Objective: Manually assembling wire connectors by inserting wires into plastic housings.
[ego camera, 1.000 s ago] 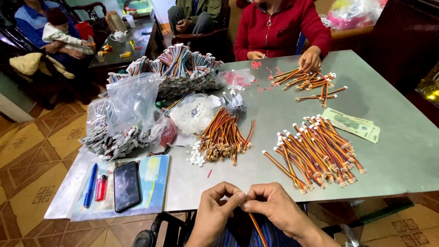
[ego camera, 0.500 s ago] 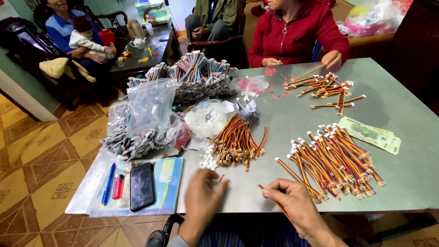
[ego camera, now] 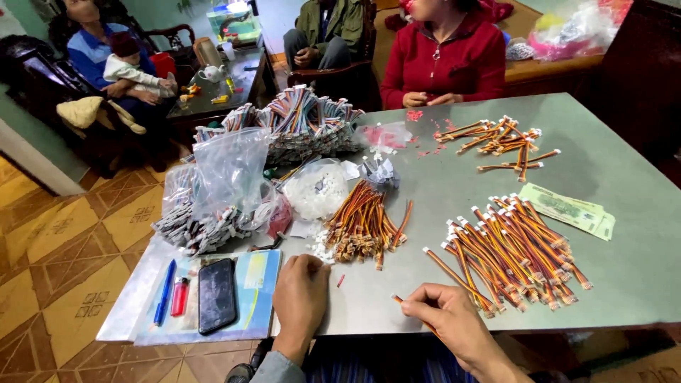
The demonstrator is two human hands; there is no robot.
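My right hand [ego camera: 450, 319] pinches a short orange and yellow wire lead [ego camera: 399, 299] at the near edge of the grey table [ego camera: 638, 213]. My left hand [ego camera: 301, 291] rests knuckles-up on the table, fingertips close to small white connector pieces [ego camera: 323, 248]; what it holds, if anything, is hidden. Just beyond lies a loose bundle of wire leads [ego camera: 365, 223]. To the right sits a larger pile of finished leads with white plugs [ego camera: 514, 252].
A phone [ego camera: 216, 294], blue pen [ego camera: 164, 291] and red lighter [ego camera: 179, 296] lie on a plastic folder at the left. Clear bags [ego camera: 230, 177] and stacked ribbon cables [ego camera: 301, 120] fill the far left. A person in red [ego camera: 447, 60] works opposite; folded banknotes [ego camera: 574, 211] lie right.
My hands have moved apart from below the table edge. The left hand went forward onto the table towards the white pieces; the right came up to the edge with a lead.
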